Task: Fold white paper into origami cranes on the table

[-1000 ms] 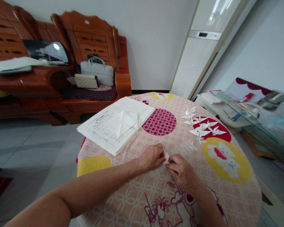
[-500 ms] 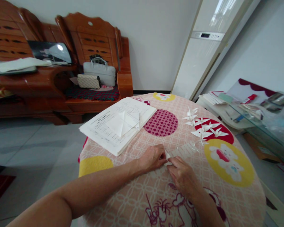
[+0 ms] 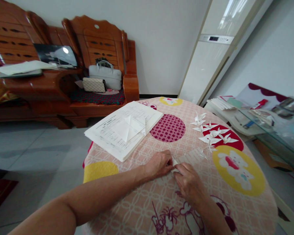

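A small paper [image 3: 174, 161] is lying at the table [image 3: 134, 204] between the left hand [image 3: 161, 164] and right hand [image 3: 188, 179]; both are pinching it, apparently forming a crease. The next move is probably requiring steady, aligned edges. Cranes [image 3: 209, 139] are resting rightward, a sheet stack [image 3: 107, 140] leftward. Beyond, a chair [image 3: 99, 42] is standing before the wall [image 3: 161, 49].

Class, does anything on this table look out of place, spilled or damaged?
Nothing looks spilled or clearly damaged. One oddity: the paper stack sits askew, its left corner appearing to jut past the edge of the table. The white paper between the left hand and right hand is mostly hidden, so I can't judge it.
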Demonstrator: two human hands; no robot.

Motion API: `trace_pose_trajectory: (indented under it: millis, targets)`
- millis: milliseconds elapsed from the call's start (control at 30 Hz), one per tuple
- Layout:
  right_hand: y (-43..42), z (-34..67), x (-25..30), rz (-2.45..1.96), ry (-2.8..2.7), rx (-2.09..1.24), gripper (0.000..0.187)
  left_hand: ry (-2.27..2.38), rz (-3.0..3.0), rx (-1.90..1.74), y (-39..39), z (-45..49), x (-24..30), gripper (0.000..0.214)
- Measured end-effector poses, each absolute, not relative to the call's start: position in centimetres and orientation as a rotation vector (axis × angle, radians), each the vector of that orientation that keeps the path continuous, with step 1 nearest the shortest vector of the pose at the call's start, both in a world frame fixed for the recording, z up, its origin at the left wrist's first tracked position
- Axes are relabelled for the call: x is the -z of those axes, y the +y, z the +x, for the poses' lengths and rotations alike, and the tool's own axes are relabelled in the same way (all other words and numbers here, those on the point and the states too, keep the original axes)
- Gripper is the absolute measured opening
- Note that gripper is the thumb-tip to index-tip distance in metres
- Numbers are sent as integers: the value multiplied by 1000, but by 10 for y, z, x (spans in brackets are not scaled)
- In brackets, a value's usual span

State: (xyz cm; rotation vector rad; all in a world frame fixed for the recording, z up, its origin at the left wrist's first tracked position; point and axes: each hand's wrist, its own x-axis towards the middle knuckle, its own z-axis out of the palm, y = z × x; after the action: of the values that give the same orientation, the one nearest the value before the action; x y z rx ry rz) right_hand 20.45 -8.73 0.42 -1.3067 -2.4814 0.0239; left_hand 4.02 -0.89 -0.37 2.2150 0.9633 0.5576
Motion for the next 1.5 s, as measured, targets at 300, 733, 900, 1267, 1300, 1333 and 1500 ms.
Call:
trace_pose_trajectory:
  millis: [300, 733, 900, 1267, 1300, 1333, 1500]
  targets:
    - [-86, 207, -4, -1327, -2483, -72, 19, 847, 2129, -587, 4, 11, 1, 14]
    - [-87, 206, -8, -1346, -2497, -119, 20, 858, 2157, -579, 2, -4, -3, 10]
    - [-88, 208, -5, -1327, -2480, -142, 24, 806, 2212, -606, 2, -3, -4, 7]
    - [-88, 208, -8, -1325, -2487, -143, 24, 857, 2235, -551, 0, 0, -6, 8]
    - [-87, 208, -8, -1325, -2491, -147, 23, 869, 2247, -542, 0, 0, -7, 9]
    - [-87, 209, -8, -1325, -2495, -150, 22, 880, 2261, -531, -1, 1, -7, 9]
    - [-87, 208, -8, -1331, -2501, -164, 23, 903, 2346, -482, -3, 0, -9, 10]
